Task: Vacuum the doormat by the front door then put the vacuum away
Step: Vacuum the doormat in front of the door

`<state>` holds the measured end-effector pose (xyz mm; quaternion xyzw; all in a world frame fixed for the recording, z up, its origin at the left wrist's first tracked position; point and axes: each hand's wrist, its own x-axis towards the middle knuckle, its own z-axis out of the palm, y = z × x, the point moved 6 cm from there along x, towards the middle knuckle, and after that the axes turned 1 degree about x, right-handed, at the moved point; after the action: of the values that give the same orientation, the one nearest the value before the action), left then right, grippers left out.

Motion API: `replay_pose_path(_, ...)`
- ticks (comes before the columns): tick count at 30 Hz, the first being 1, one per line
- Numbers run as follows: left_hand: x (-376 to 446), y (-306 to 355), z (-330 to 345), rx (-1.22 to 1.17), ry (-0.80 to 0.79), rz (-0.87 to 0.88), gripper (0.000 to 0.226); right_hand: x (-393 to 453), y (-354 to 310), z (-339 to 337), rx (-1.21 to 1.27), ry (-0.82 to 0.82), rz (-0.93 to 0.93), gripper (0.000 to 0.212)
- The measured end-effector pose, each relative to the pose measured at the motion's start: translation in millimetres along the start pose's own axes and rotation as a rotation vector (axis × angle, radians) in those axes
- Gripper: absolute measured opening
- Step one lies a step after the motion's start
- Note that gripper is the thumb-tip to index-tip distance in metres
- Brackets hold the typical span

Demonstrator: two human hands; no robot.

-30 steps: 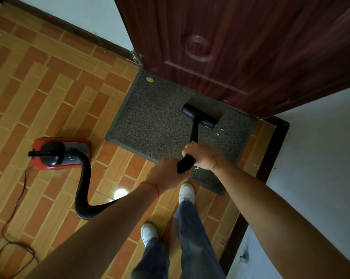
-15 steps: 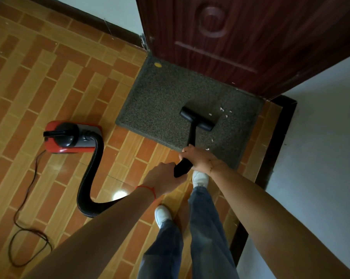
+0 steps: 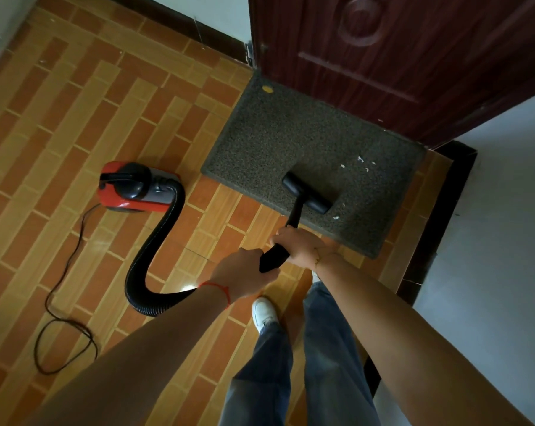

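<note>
A dark grey doormat lies on the tiled floor against a dark red door. The black vacuum nozzle rests on the mat near its front edge, with small white scraps to its right. My right hand grips the black wand from above. My left hand grips the wand's lower end just behind it. The red and black vacuum body sits on the floor to the left, joined by a black ribbed hose.
A black power cord loops over the orange tiles at the left. A white wall with dark skirting stands at the right. My legs in jeans and a white shoe are below the hands. A yellow spot marks the mat's far corner.
The nozzle has been pulled back across the mat from near the door to its front edge, uncovering white scraps. Both hands kept their grip on the wand.
</note>
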<state>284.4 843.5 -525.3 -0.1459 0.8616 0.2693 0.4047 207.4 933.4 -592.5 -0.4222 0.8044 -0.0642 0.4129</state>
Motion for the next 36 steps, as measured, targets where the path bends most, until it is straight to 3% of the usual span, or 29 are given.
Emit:
replay_pose_path(12,29.3,28.2,3.5,0.036,0.024,0.002,0.034,1.6,42.2,-5.8,-0.046,0.011,0.044,0.017)
replay_pose_path(36,186.4,196.4,-81.5,-0.168,0.014,0.008,0.038,21.5,241.0,-151.4,-0.121,0.017,0.046,0.017)
